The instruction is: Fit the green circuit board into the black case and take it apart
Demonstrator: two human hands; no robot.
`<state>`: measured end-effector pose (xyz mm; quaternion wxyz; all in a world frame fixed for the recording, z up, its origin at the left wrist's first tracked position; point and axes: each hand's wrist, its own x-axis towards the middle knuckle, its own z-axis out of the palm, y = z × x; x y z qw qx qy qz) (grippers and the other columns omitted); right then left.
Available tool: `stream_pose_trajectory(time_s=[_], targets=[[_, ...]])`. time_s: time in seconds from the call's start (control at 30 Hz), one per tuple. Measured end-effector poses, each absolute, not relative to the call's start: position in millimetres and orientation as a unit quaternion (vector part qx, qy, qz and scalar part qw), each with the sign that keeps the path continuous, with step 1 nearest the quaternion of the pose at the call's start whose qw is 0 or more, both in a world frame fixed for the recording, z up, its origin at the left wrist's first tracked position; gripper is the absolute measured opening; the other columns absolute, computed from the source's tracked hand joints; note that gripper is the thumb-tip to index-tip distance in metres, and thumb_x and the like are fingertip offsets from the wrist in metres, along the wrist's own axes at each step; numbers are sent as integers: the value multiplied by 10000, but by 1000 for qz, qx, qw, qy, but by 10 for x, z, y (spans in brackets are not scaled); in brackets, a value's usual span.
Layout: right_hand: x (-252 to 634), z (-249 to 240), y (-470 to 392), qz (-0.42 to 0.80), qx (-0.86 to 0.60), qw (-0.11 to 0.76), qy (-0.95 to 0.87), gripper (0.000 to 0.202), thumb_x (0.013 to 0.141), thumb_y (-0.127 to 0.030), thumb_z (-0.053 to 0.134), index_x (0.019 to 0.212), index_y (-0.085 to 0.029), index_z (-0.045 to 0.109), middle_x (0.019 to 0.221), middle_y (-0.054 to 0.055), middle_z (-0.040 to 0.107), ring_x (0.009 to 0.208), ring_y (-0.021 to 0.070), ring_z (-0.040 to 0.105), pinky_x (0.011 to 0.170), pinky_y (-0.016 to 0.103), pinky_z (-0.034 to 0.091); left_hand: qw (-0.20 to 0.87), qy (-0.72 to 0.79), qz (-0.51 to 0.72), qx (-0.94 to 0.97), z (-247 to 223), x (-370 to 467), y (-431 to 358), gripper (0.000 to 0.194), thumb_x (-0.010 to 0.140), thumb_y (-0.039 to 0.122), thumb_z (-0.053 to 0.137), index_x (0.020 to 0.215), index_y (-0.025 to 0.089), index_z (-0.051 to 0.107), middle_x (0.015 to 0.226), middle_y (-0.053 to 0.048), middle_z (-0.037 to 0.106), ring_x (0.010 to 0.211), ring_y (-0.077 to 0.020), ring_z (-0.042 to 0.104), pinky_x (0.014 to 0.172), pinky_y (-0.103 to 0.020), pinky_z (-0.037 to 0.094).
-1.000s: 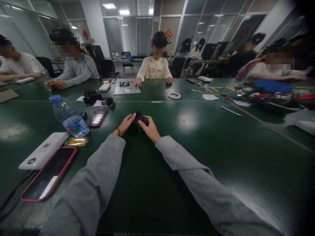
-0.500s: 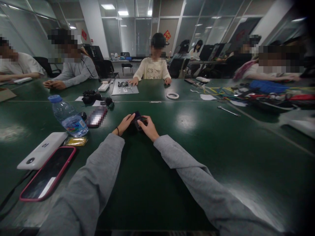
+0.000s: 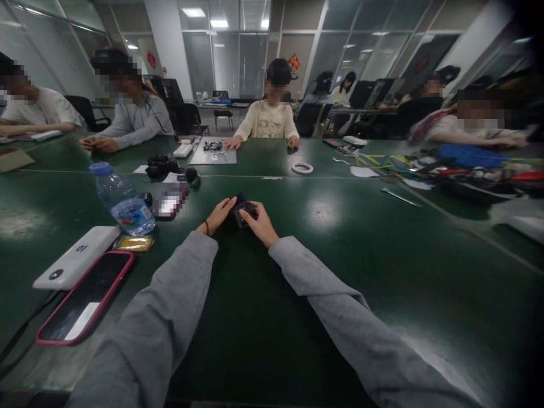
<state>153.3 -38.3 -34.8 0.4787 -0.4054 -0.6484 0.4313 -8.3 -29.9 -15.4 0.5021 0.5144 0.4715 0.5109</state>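
A small dark boxy object point(image 3: 241, 213) is held between my two hands over the middle of the green table point(image 3: 340, 317). My left hand point(image 3: 220, 215) grips its left side, with the thumb along the top edge. From the right, my right hand point(image 3: 260, 222) closes on the same object, thumb and fingers bent around it. The object's details are too dark to make out. Left of my hands lie a pixelated phone point(image 3: 170, 202) and a tilted clear bottle with a blue cap point(image 3: 123, 201).
Near left are a white device point(image 3: 76, 258), a red-edged phone point(image 3: 87, 297) and a yellow packet point(image 3: 135, 243). Ahead lie a tape ring point(image 3: 302, 168) and a grey board point(image 3: 212, 156). A wrench point(image 3: 400, 197) and tangled cables point(image 3: 471, 164) are at right. Several people sit around.
The whole view has shifted slightly, so things appear a little further right. Both hands still hold the dark object in nearly the same pose.
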Motion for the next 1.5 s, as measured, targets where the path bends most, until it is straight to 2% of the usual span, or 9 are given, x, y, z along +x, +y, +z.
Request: stream_pose_trajectory(time_s=[0.3,0.63,0.87,1.2,1.5], targets=[[1540,-327,-405,413,-407,468,-667,648,739,-478,699,1252,-197,419,1046,79,554,940,209,575,849,381,476,492,472,521,514,-207,-101,-255,443,731,584,599,855,159,601,767,-18,578,675,-114,544,622,-229,427],[1527,-378,-373,415,-405,474,-663,651,731,-491,697,1246,-205,421,1038,76,554,927,210,572,824,385,483,487,486,507,518,-179,-89,-281,443,741,590,582,865,165,599,764,-24,594,665,-126,559,605,-237,437],[1524,-378,-364,400,-410,480,-664,638,724,-485,697,1227,-192,437,1055,83,558,959,216,567,872,393,465,474,505,505,514,-155,-66,-281,440,736,588,584,854,164,598,735,-15,590,636,-120,540,602,-238,429],[1532,-378,-365,400,-413,478,-664,629,740,-478,688,1235,-189,429,1069,86,559,956,211,572,854,379,473,488,502,497,512,-141,-60,-275,446,745,583,575,896,164,598,784,-29,608,683,-133,561,620,-245,441],[1541,-329,-401,406,-417,473,-662,609,755,-463,683,1234,-186,427,1059,85,567,951,205,576,862,374,474,483,509,495,513,-141,-58,-266,445,735,593,577,857,166,589,763,-25,597,679,-137,549,637,-256,431]])
